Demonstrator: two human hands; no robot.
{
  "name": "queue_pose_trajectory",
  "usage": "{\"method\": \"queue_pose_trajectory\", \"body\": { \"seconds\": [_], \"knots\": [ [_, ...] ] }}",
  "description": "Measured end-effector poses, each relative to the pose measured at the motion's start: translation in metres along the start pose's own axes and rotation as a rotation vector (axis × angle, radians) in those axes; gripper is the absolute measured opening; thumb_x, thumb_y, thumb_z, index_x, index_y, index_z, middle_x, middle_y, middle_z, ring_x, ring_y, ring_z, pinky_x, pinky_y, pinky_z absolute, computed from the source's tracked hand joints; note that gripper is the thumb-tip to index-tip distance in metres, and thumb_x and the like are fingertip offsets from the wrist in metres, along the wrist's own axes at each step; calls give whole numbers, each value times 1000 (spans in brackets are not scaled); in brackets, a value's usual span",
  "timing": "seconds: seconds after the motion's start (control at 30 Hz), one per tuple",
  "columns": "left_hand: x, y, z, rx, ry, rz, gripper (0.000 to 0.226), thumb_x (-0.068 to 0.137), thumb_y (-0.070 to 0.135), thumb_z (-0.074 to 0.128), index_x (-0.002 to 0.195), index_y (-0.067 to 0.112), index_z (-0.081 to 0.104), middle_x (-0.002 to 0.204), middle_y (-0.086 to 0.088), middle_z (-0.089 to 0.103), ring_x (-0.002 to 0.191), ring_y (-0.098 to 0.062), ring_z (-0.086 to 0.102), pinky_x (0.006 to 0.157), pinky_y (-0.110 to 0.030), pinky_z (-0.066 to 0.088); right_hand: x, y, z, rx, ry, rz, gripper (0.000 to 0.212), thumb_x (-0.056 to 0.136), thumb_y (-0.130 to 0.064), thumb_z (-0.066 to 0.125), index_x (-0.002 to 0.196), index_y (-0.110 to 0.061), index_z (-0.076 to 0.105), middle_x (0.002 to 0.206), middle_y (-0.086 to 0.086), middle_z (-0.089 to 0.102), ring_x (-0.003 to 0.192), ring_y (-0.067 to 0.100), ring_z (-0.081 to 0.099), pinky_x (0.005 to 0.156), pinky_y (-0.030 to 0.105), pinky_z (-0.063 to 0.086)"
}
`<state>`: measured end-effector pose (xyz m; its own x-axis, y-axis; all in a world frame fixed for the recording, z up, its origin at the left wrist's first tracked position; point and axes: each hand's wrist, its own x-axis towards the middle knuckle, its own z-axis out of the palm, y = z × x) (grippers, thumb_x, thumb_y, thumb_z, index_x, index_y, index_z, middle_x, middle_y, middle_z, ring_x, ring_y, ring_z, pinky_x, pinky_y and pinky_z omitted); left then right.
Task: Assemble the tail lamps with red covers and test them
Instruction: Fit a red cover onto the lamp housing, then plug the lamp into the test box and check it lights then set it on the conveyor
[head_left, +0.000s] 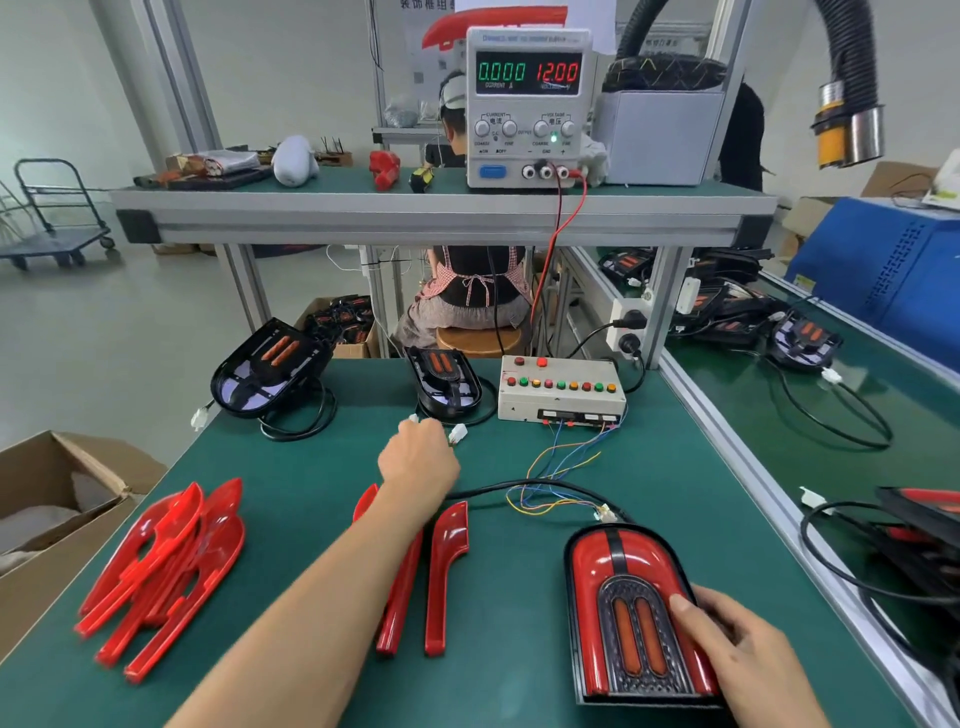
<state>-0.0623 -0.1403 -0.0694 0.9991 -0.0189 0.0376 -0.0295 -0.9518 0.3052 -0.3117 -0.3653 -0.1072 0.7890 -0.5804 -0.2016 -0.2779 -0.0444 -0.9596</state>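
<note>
A person works at a green table (311, 478). The right hand (737, 644) rests on the near right side of an assembled lamp (631, 613) with red covers fitted, fingers curled over its edge and the thumb lying on the dark centre panel beside two orange strips; the lamp lies flat at the near right of the table. Its black cable (519, 486) runs away from the lamp's far end, where a white plug (605, 514) meets thin coloured wires (561, 467) leading up to a test box (561, 389) with a row of red, green and orange buttons. The left hand (418, 460) reaches forward over the middle of the table, fingers loosely closed on something small and white; exactly what it pinches cannot be told. A white connector (458, 433) lies just beside its knuckles. Beyond it sits a black lamp base (447, 384) without covers, cable coiled around it, and another base (267, 369) stands tilted at the far left edge. A pile of red covers (166, 577) lies at the near left, and two more covers (447, 571) lie side by side under and beside the left forearm. On the shelf above, a power supply (527, 109) reads 0.000 and 12.00, with red and black leads hanging down. A cardboard box (62, 499) stands left of the table.
</note>
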Motion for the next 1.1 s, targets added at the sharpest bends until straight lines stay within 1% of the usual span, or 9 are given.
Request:
{"method": "queue_pose_trajectory", "body": {
  "seconds": [0.3, 0.37, 0.47, 0.7, 0.77, 0.83, 0.93, 1.0, 1.1],
  "knots": [
    [28, -9, 19, 8, -140, 33, 36, 90, -1, 49, 125, 4, 53, 142, -24, 48, 111, -39, 62, 73, -34, 43, 0, -11, -3, -100, -90, 17, 13, 91, -18, 74, 103, -21, 71, 73, -10, 78, 64, 5, 74, 51, 8, 48],
    [25, -7, 10, -132, -106, 22, 7, 87, 3, 54, 92, 7, 52, 116, -21, 61, 96, -37, 63, 65, -32, 43, -1, -14, -4, -158, -91, 11, 15, 89, -21, 76, 103, -23, 71, 73, -14, 77, 66, -1, 72, 55, 7, 48],
    [14, 2, -5, -408, -27, 33, 27, 81, 10, 58, 62, 11, 39, 62, -6, 46, 60, -28, 43, 50, -28, 33, -2, -17, -6, -329, -14, -24, 23, 84, -36, 80, 105, -26, 75, 92, -11, 77, 79, -4, 69, 77, 21, 50],
    [-70, 52, -41, -1333, -281, 222, 10, 94, 3, 63, 88, 9, 58, 52, 3, 56, 40, -9, 53, 36, -18, 37, -17, -65, -6, -433, 263, -420, 50, 77, -74, 56, 108, -37, 72, 103, -22, 68, 92, -5, 65, 88, 28, 45],
    [-94, 68, -34, -1390, -390, 277, 9, 96, 6, 65, 92, 8, 56, 55, 1, 59, 43, -12, 57, 40, -20, 44, -16, -81, 2, -496, 233, -560, 43, 87, -74, 56, 111, -41, 69, 107, -25, 67, 96, -11, 63, 119, 38, 25],
    [-112, 83, -22, -1390, -460, 306, 14, 96, 11, 67, 93, 8, 54, 57, -1, 60, 45, -15, 60, 42, -23, 48, -12, -96, 11, -587, 202, -621, 48, 87, -71, 50, 118, -39, 68, 114, -24, 67, 103, -6, 62, 123, 49, 2],
    [-128, 98, -7, -1365, -456, 338, 14, 93, 9, 66, 87, 14, 55, 69, -11, 63, 51, -18, 62, 47, -29, 53, -2, -111, 24, -748, 278, -701, 45, 92, -60, 59, 124, -29, 71, 120, -13, 69, 114, 15, 63, 120, 59, 16],
    [-134, 105, -1, -1303, -417, 412, 19, 86, 6, 62, 90, 25, 65, 82, -3, 72, 66, -17, 67, 61, -39, 58, 6, -119, 31, -706, 205, -723, 41, 87, -50, 66, 120, -26, 74, 106, -12, 73, 105, 12, 68, 108, 37, 41],
    [-138, 104, 1, -1143, -389, 519, 27, 75, 19, 58, 97, 30, 70, 84, 5, 75, 72, -8, 65, 68, -33, 55, 21, -122, 38, -587, 49, -630, 14, 88, -38, 73, 100, -32, 78, 80, -21, 69, 82, -10, 63, 72, 2, 40]
  ]
}}
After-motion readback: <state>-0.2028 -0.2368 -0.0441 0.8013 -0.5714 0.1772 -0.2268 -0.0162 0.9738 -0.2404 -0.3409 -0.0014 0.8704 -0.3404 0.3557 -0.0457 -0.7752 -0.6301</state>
